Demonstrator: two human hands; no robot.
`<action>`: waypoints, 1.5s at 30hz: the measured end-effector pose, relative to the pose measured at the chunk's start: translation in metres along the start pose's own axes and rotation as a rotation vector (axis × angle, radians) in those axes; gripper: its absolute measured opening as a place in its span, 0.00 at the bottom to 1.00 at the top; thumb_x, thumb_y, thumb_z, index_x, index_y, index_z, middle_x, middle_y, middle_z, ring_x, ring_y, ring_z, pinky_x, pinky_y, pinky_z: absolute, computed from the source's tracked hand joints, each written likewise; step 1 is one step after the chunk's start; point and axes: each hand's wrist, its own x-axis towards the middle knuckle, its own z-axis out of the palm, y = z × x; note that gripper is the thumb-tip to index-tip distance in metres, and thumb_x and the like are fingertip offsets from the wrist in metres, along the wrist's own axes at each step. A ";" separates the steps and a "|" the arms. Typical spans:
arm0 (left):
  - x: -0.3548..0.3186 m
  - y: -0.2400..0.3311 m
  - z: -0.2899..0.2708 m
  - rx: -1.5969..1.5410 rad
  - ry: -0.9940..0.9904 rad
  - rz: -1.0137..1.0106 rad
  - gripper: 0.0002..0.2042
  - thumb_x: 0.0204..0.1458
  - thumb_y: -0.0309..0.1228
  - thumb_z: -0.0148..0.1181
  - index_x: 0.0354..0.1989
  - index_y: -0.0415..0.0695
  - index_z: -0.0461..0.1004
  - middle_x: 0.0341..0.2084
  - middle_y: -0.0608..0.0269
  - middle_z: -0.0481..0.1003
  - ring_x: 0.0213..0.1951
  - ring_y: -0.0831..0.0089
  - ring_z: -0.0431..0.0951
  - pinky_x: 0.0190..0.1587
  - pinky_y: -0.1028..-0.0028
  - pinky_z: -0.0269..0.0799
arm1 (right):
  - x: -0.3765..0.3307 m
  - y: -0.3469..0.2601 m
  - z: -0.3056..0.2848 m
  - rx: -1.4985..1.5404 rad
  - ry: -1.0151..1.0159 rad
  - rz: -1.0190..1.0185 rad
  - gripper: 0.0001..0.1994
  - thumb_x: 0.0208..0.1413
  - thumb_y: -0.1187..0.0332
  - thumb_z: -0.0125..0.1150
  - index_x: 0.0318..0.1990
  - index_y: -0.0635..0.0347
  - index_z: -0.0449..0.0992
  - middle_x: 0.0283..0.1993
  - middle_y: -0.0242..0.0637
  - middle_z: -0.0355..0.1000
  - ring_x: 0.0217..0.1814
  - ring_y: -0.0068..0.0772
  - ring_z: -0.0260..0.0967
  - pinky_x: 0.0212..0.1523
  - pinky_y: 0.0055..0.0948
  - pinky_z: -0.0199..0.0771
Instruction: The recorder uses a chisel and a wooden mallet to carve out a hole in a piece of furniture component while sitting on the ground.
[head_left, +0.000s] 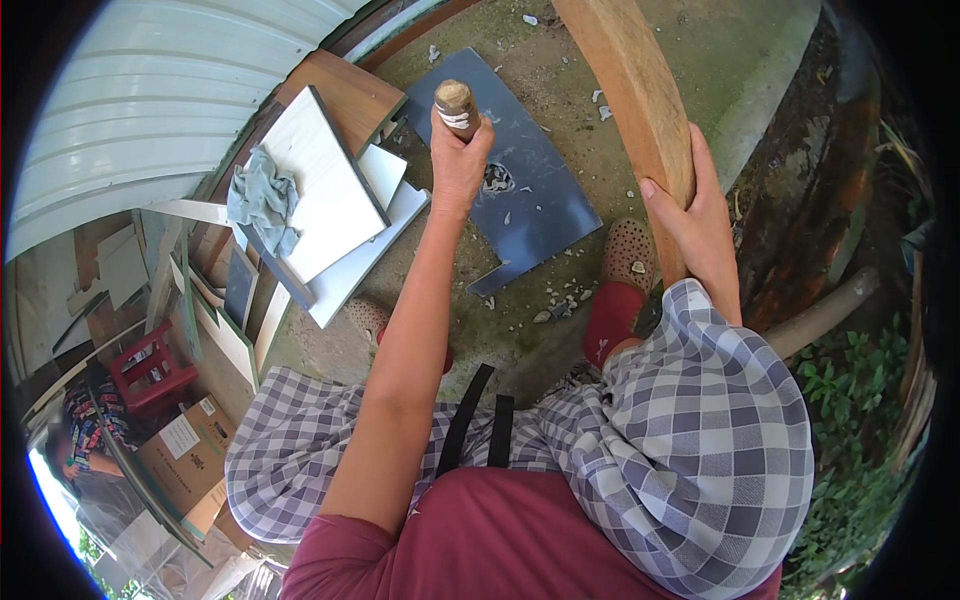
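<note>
My left hand (462, 165) is stretched out ahead, its fingers closed round a thick, round wooden handle (457, 104) with white marks on its side. Whatever lies at the handle's lower end is hidden by the hand. Below it lies a dark grey board (535, 190) on the ground, with a ragged, light-edged patch near its middle. On the right, my right hand (703, 235) grips a thick, curved wooden beam (635, 95), thumb on the near face and fingers along the outer side. The beam's lower end meets my knee, covered by checked cloth (700, 420).
White and brown panels (330, 190) are stacked at the left, with a grey rag (265, 200) on top. Farther left are a red plastic chair (150, 370), a cardboard box (187, 452) and another person (90, 420). Pale chips dot the concrete. Leafy plants (845, 400) grow at the right.
</note>
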 end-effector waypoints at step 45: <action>-0.001 -0.011 -0.025 -0.245 0.485 -0.034 0.16 0.53 0.29 0.60 0.45 0.40 0.60 0.32 0.64 0.67 0.32 0.77 0.69 0.35 0.75 0.70 | -0.010 -0.019 0.011 0.215 -0.079 0.026 0.38 0.46 0.66 0.62 0.65 0.67 0.52 0.56 0.48 0.64 0.57 0.35 0.64 0.57 0.30 0.61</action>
